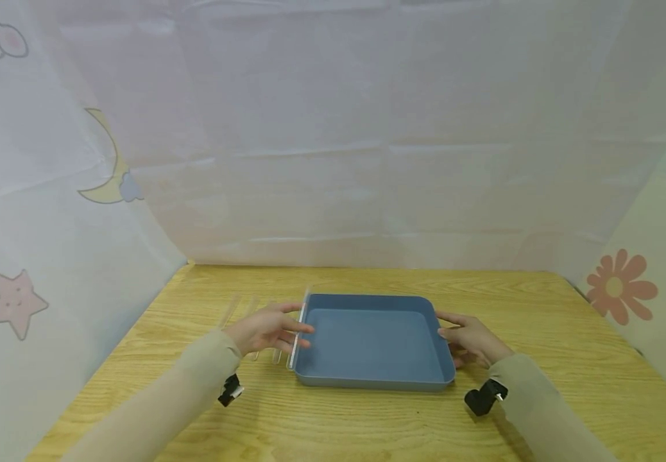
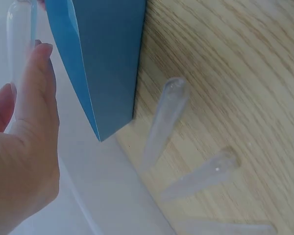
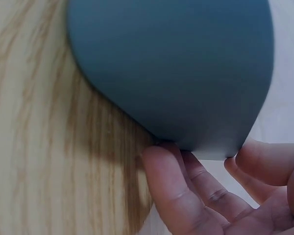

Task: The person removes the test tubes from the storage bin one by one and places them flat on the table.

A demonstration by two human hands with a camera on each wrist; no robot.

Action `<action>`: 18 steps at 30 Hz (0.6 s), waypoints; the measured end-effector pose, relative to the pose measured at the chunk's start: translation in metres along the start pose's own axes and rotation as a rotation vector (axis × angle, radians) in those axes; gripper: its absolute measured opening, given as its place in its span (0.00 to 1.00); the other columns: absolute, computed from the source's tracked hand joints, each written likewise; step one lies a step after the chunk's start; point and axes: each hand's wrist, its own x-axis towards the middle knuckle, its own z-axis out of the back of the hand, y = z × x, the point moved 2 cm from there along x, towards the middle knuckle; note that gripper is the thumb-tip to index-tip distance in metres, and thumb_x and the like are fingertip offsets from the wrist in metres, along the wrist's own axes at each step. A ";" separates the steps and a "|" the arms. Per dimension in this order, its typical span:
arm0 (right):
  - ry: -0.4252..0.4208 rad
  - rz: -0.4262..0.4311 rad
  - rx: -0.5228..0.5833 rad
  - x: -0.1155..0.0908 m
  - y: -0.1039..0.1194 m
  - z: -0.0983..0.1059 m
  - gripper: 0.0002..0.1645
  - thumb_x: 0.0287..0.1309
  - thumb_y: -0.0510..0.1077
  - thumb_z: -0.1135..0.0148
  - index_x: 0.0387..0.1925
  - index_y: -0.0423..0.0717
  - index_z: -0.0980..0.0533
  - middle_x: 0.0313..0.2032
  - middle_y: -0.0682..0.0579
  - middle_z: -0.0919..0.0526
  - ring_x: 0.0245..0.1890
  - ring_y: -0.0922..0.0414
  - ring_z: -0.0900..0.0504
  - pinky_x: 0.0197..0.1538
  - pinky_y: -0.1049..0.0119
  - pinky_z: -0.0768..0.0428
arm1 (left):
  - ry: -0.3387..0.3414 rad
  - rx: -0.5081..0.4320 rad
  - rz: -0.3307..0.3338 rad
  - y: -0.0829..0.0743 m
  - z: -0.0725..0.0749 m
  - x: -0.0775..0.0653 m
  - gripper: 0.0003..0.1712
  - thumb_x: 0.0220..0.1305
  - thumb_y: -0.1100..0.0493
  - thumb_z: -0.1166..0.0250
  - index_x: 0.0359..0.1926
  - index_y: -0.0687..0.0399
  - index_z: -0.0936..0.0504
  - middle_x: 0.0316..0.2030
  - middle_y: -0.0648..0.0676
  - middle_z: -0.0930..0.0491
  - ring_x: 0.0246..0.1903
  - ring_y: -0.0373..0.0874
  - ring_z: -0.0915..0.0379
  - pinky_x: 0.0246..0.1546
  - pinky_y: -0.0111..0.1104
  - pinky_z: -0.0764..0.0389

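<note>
A clear test tube (image 1: pixel 294 351) stands out along the left rim of a blue rectangular tray (image 1: pixel 376 343). My left hand (image 1: pixel 269 329) pinches this tube between thumb and fingers, the fingertips reaching over the tray's left side. In the left wrist view, the held tube (image 2: pixel 20 36) shows beside the tray's outer wall (image 2: pixel 110 58). At the opposite end, my right hand (image 1: pixel 471 340) grips the tray's right side, thumb at the rim and fingers against the outer wall. The right wrist view shows those fingers (image 3: pixel 174 188) low on the wall, close to the tabletop.
Several more clear test tubes (image 2: pixel 167 115) lie on the wooden table (image 1: pixel 333 423), left of the tray and partly behind my left hand in the head view. Pale printed sheets (image 1: pixel 367 160) enclose the table at the back and both sides.
</note>
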 end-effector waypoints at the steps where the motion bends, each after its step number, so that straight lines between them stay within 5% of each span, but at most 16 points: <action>1: 0.000 -0.001 0.001 0.000 0.000 0.000 0.36 0.71 0.37 0.49 0.75 0.38 0.50 0.46 0.38 0.18 0.35 0.49 0.16 0.33 0.52 0.17 | 0.000 0.006 -0.004 0.000 0.002 -0.001 0.38 0.70 0.71 0.47 0.76 0.61 0.53 0.57 0.70 0.26 0.36 0.49 0.17 0.24 0.30 0.18; 18: -0.010 -0.004 -0.029 0.000 0.000 0.001 0.36 0.71 0.38 0.49 0.74 0.38 0.49 0.46 0.39 0.17 0.34 0.52 0.16 0.31 0.55 0.18 | 0.000 -0.001 -0.011 0.009 0.019 -0.010 0.38 0.71 0.71 0.50 0.76 0.64 0.57 0.57 0.73 0.28 0.37 0.48 0.16 0.26 0.30 0.18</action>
